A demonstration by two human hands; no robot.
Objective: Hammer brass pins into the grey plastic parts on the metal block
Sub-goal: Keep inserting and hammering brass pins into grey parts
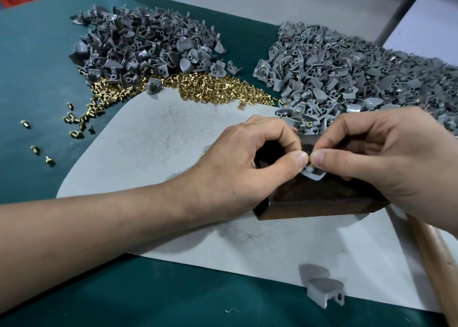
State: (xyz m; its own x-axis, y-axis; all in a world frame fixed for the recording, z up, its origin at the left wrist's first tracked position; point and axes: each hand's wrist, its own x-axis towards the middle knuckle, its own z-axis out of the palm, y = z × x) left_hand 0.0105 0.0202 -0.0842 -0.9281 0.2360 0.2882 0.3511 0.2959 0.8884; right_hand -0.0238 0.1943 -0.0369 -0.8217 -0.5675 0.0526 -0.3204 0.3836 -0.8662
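Note:
A dark metal block point(317, 200) sits on the pale sheet at centre right. On its top lies a grey plastic part point(313, 174). My left hand point(247, 163) and my right hand point(386, 158) meet above it, thumbs and forefingers pinched together on a small brass pin point(309, 163) that stands over the part. Most of the part is hidden by my fingers.
A heap of grey parts point(138, 44) lies at the back left, with a spread of brass pins point(198, 86) in front. A second grey heap point(347, 79) with pins in it lies at the back right. A loose grey part point(324, 287) and a wooden handle point(436, 257) lie near.

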